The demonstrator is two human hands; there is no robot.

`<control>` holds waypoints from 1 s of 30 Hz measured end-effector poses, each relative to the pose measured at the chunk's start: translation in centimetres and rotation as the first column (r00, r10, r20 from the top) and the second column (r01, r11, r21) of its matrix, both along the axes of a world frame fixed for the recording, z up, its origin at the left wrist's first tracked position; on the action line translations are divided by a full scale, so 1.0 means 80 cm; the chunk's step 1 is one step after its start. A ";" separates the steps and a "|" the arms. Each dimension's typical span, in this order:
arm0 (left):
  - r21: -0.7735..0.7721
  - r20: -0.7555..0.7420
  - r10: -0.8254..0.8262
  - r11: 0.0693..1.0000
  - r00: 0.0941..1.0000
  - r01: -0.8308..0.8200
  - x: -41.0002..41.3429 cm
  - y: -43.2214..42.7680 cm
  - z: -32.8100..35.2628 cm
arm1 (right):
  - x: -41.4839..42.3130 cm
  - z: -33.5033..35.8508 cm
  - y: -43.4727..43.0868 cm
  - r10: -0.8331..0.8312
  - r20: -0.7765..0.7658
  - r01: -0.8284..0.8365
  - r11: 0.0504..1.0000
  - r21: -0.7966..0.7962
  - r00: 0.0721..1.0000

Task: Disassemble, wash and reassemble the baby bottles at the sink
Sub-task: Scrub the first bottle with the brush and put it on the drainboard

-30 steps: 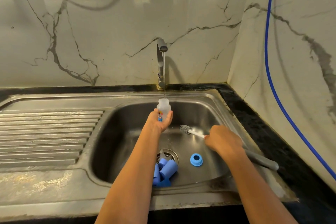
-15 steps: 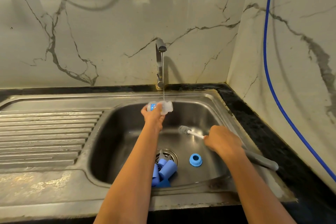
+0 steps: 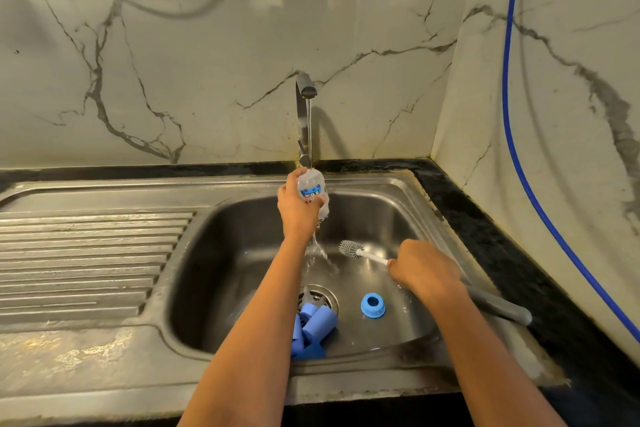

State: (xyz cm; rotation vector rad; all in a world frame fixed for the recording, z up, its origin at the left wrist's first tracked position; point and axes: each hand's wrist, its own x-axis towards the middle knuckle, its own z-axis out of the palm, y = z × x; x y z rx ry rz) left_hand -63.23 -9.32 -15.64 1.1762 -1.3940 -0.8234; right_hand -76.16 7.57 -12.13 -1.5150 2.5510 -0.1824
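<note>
Our left hand [image 3: 297, 211] is curled around the clear baby bottle [image 3: 311, 188], holding it tipped mouth-down under the thin stream from the tap [image 3: 304, 104] at the far side of the sink [image 3: 398, 215]; water spills from the bottle into the basin. Our right hand [image 3: 424, 269] is closed around the bottle brush [image 3: 350, 248], whose bristle head points left above the basin. A blue screw ring [image 3: 373, 304] lies just right of the drain [image 3: 320, 295], and blue caps [image 3: 317, 326] are piled at its near edge.
</note>
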 end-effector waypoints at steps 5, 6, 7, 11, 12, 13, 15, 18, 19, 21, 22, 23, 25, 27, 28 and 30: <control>0.281 -0.402 0.042 0.956 0.914 0.080 0.003 -0.006 -0.005 | 0.001 0.002 0.002 0.010 0.003 -0.010 1.000 0.014 1.000; 0.379 -0.536 0.073 0.911 0.841 0.162 0.005 -0.005 -0.002 | 0.001 0.002 0.002 0.006 0.001 -0.006 1.000 0.016 1.000; 0.441 -0.674 0.116 0.855 0.730 0.272 0.007 -0.003 0.002 | 0.001 0.002 0.001 0.001 0.001 -0.001 1.000 0.019 1.000; 0.424 -0.898 0.250 0.710 0.363 0.561 0.015 0.005 0.011 | 0.000 0.001 0.001 0.001 0.001 -0.001 1.000 0.019 1.000; 0.417 -0.905 0.257 0.695 0.339 0.586 0.014 0.007 0.010 | 0.000 0.001 0.001 0.002 0.000 -0.002 1.000 0.017 1.000; 0.420 -0.904 0.258 0.684 0.340 0.596 0.014 0.008 0.010 | 0.000 0.001 0.001 0.004 0.000 -0.004 1.000 0.016 1.000; 0.447 -0.890 0.265 0.669 0.372 0.594 0.013 0.009 0.012 | 0.001 0.000 0.001 0.005 0.003 -0.005 1.000 0.014 1.000; 0.414 -0.909 0.259 0.649 0.326 0.638 0.016 0.011 0.018 | 0.001 0.000 0.001 0.002 0.007 -0.002 1.000 0.007 1.000; 0.389 -0.921 0.260 0.642 0.290 0.661 0.018 0.012 0.018 | 0.001 0.000 0.001 0.001 0.005 -0.001 1.000 0.003 1.000; 0.395 -0.919 0.269 0.640 0.290 0.659 0.018 0.013 0.012 | 0.002 0.000 0.002 0.004 0.003 -0.004 1.000 -0.002 1.000; 0.426 -0.904 0.282 0.638 0.320 0.641 0.017 0.012 0.009 | 0.002 0.000 0.002 0.006 0.002 -0.006 1.000 -0.003 1.000; 0.451 -0.892 0.294 0.634 0.344 0.628 0.016 0.011 0.008 | 0.003 0.000 0.002 0.008 0.004 -0.008 1.000 -0.003 1.000; 0.428 -0.904 0.291 0.630 0.314 0.649 0.015 0.012 0.009 | 0.002 0.001 0.002 0.009 0.007 -0.009 1.000 -0.003 1.000; 0.405 -0.914 0.286 0.635 0.286 0.658 0.015 0.014 0.008 | 0.001 0.002 0.002 0.009 0.010 -0.009 1.000 0.000 1.000; 0.425 -0.905 0.302 0.633 0.299 0.647 0.016 0.013 0.006 | 0.001 0.002 0.002 0.009 0.011 -0.009 1.000 0.001 1.000; 0.455 -0.891 0.318 0.627 0.325 0.632 0.019 0.010 0.001 | 0.001 0.001 0.002 0.010 0.015 -0.010 1.000 0.005 1.000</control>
